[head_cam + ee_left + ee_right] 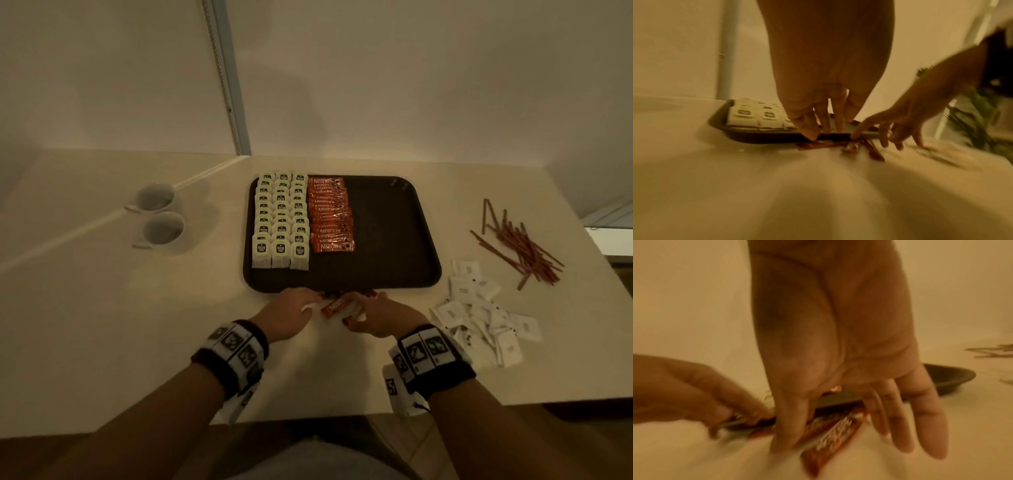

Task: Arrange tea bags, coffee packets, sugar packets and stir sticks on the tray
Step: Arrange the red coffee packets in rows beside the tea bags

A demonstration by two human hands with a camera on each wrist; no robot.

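A dark tray [394,240] holds three columns of tea bags [281,219] at its left and one column of red coffee packets [330,214] beside them. Several loose coffee packets [334,306] lie on the table against the tray's near rim. My left hand [294,308] and right hand [370,311] flank them. The left hand's [826,129] fingers point down, tips on a packet [818,145] by the rim [760,138]. The right hand [849,426] spreads straight fingers over the packets [830,444], thumb pressing one. Both wrist views are blurred.
White sugar packets [479,308] lie heaped on the table right of the tray. Brown stir sticks [520,246] are scattered behind them near the right edge. Two cups [157,198] [162,229] stand at the left. The tray's right half is bare.
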